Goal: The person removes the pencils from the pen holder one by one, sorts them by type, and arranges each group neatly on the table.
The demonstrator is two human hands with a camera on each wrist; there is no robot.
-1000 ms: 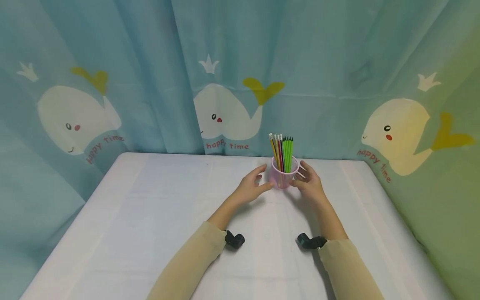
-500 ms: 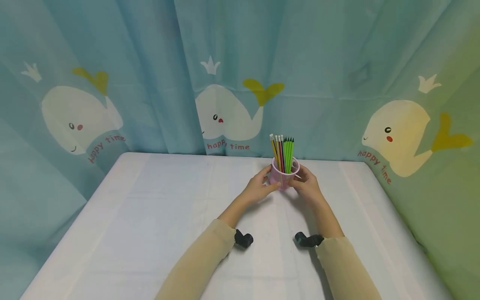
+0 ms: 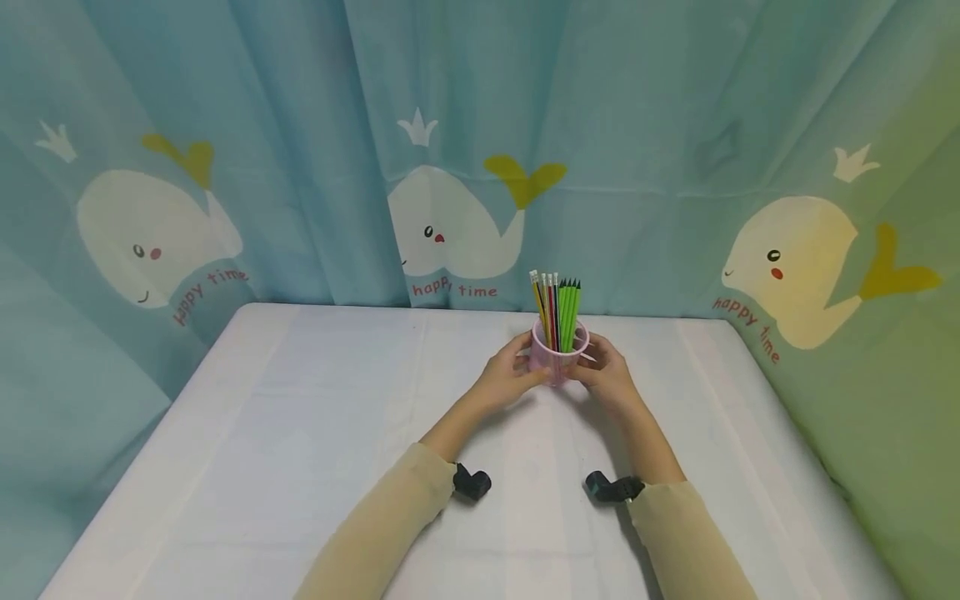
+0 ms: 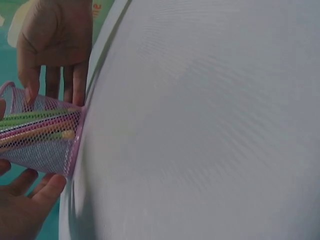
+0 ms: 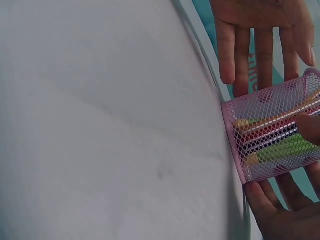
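A pink mesh cup (image 3: 558,360) stands near the far edge of the white table (image 3: 300,433), filled with several pencils (image 3: 556,302), yellow, red and green. My left hand (image 3: 507,377) holds the cup's left side and my right hand (image 3: 606,377) its right side, thumbs in front and fingers behind. In the left wrist view the cup (image 4: 42,135) lies between my left hand (image 4: 22,205) below and my right hand (image 4: 55,45) above. The right wrist view shows the cup (image 5: 272,131) between my right hand (image 5: 280,212) and left hand (image 5: 260,35).
A blue curtain (image 3: 465,150) with whale prints hangs close behind the table's far edge and wraps both sides. Beige sleeves (image 3: 375,533) cover both forearms, with black wrist cameras (image 3: 471,482) below them. White tabletop spreads to the left and in front.
Both hands have closed in on the cup from either side and now hold it. The cup has shifted a little to the left.
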